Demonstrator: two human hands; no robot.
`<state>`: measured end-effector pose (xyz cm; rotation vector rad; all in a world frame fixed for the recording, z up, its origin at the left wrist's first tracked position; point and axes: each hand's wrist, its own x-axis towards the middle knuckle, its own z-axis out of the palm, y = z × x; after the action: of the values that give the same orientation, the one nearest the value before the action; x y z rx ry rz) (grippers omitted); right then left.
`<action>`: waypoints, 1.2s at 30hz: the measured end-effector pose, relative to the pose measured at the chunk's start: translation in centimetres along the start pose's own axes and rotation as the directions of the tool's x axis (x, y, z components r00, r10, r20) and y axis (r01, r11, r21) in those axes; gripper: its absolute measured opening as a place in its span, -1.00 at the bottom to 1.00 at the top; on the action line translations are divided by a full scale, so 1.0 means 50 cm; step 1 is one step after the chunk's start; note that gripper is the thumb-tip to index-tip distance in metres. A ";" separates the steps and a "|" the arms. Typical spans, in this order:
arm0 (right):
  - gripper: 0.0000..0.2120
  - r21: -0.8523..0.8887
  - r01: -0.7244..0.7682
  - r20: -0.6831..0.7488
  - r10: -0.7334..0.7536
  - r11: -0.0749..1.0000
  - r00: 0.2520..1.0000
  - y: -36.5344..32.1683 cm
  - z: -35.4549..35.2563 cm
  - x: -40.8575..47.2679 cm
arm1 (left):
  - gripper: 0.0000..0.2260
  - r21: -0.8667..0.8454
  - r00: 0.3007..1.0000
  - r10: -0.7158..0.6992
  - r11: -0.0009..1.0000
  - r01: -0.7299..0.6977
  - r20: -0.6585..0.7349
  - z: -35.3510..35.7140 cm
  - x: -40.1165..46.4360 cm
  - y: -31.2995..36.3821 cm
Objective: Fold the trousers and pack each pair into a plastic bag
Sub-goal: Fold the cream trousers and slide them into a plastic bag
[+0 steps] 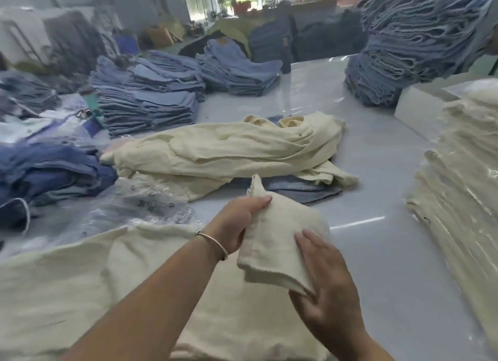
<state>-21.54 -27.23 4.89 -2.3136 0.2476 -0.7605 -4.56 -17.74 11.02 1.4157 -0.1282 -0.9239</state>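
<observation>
Both hands hold my cream trousers (280,239): left hand (239,223) grips the edge, right hand (326,285) pinches the hem; bare table (377,199) beyond.

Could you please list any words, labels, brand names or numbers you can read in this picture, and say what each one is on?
No text can be read.
Plastic bags beside the left hand: dark printing, too blurred to read.
Blue jeans stack at the back: brown patch, too small to read.
Cream trousers held by both hands, right hand: no label visible.
</observation>
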 end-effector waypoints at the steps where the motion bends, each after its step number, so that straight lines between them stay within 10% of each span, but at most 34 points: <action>1: -0.27 -0.028 0.078 0.103 -0.075 0.997 0.992 -0.022 0.028 0.009 | -0.82 0.073 0.997 0.061 0.996 -0.058 -0.048 -0.058 -0.024 0.009; 4: -0.19 -0.140 0.314 0.395 -0.237 0.939 0.888 -0.079 0.123 0.008 | -0.86 0.347 0.955 0.197 0.931 -0.113 -0.220 -0.226 -0.103 0.009; 8: -0.28 -0.169 0.423 0.759 -0.156 0.890 0.632 -0.131 0.248 -0.007 | -0.93 0.546 0.847 0.167 0.822 0.163 -0.504 -0.426 -0.165 -0.097; 12: -0.40 -0.135 0.529 0.838 -0.188 0.838 0.512 -0.139 0.333 -0.033 | -0.87 0.566 0.776 0.085 0.733 0.376 -0.625 -0.523 -0.177 -0.214; 20: -0.47 -0.211 0.376 0.553 -0.207 0.902 0.807 -0.199 0.418 0.018 | -0.75 0.627 0.779 0.241 0.742 0.237 -0.578 -0.592 -0.139 -0.167; 28: -0.40 -0.402 0.356 0.654 -0.007 0.844 0.756 -0.196 0.521 -0.013 | -0.75 0.723 0.847 0.108 0.583 0.371 -0.521 -0.673 -0.169 -0.216; 33: -0.40 -0.453 0.314 0.585 0.013 0.834 0.811 -0.198 0.545 -0.016 | -0.74 0.718 0.540 0.473 0.464 0.519 -0.696 -0.851 -0.245 -0.181; 36: -0.39 -0.471 0.222 0.568 0.101 0.854 0.816 -0.237 0.574 -0.020 | -0.40 0.519 0.353 0.391 0.504 0.690 -0.850 -0.981 -0.299 -0.175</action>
<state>-5.94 -2.24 -4.90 -2.9565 0.1001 0.0440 10.24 30.82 -0.37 2.8348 0.5940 0.0897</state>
